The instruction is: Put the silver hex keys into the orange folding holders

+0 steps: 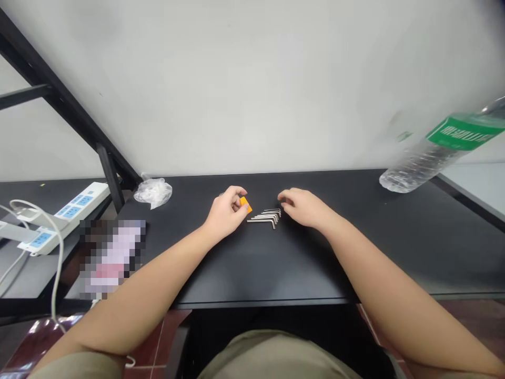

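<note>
My left hand [229, 211] is closed on a small orange piece [245, 205], held between thumb and fingers above the black table. A thin metal bit shows behind that hand's fingers. Just right of the orange piece, several silver L-shaped hex keys [265, 218] lie side by side on the table, graded in length, with their short bends on the right. My right hand [299, 206] is beside their bent ends, its fingers curled with a gap between thumb and forefinger and nothing visible in them.
A crumpled clear plastic bag [153, 192] lies at the table's back left. A clear bottle with a green label [460, 131] stands at the right. White power strips [73, 210] with cables and a blurred-out object [114, 258] are at the left. The black table [260, 273] ends near my body.
</note>
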A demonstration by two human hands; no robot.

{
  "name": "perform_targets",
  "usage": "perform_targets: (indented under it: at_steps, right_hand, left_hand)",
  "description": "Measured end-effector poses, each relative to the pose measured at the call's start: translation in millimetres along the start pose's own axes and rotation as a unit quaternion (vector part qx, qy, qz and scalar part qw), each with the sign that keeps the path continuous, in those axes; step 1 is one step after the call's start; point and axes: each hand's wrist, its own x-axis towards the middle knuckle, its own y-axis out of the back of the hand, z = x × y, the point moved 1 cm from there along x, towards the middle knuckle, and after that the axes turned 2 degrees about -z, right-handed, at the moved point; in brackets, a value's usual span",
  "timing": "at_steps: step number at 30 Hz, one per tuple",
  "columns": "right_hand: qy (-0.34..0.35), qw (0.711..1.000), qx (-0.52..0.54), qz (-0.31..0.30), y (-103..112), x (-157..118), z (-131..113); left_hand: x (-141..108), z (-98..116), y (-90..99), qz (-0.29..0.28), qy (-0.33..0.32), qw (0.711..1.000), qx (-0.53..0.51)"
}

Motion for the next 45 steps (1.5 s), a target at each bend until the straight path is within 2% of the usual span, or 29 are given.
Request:
perform_targets:
  at_steps: [2, 5, 11, 14, 18, 23, 28, 33, 37, 40, 45]
  right_hand:
    - [0.063, 0.998, 0.022, -0.016, 0.2, 0.5, 0.7]
    - [0.100, 0.994, 0.038, -0.039, -0.8, -1.4, -5.1]
    - [0.118, 0.988, 0.065, -0.069, -1.9, -7.7, -23.1]
    - [0.120, 0.989, 0.063, -0.066, -0.7, -9.6, -25.4]
    - [0.125, 0.991, 0.044, -0.032, 3.2, -13.2, -28.2]
    - [0.175, 0.983, -0.010, -0.051, 1.0, -18.7, -45.9]
    - [0.151, 0.986, -0.042, -0.054, -5.4, -21.4, -60.0]
    - [0.147, 0.985, 0.091, -0.026, 7.7, -17.8, -45.7]
    - [0.140, 0.970, 0.190, 0.060, 22.7, -14.5, -26.8]
    - [0.144, 0.962, 0.215, 0.089, 25.8, -14.6, -22.3]
    - [0.163, 0.960, 0.209, 0.084, 27.5, -16.1, -25.8]
  left_hand:
    - [0.1, -1.0, -0.4, -0.007, -0.002, 1.000, 0.002]
    - [0.5, -2.1, -0.7, -0.014, -0.003, 1.000, 0.000]
    - [1.9, -2.8, 0.3, -0.020, 0.000, 1.000, -0.013]
    - [2.2, -4.3, -1.5, -0.035, 0.029, 0.996, -0.072]
    - [2.6, -8.7, -5.6, -0.044, 0.066, 0.983, -0.167]
    - [4.4, -14.1, -8.3, -0.049, 0.085, 0.965, -0.243]
    - [6.0, -15.8, -8.0, -0.064, 0.109, 0.946, -0.299]
    - [7.7, -15.7, -6.8, -0.051, 0.120, 0.931, -0.339]
    - [7.6, -13.2, -5.8, -0.049, 0.129, 0.925, -0.353]
    - [6.9, -11.0, -5.6, -0.061, 0.130, 0.922, -0.359]
    - [6.1, -9.7, -6.4, -0.074, 0.131, 0.917, -0.370]
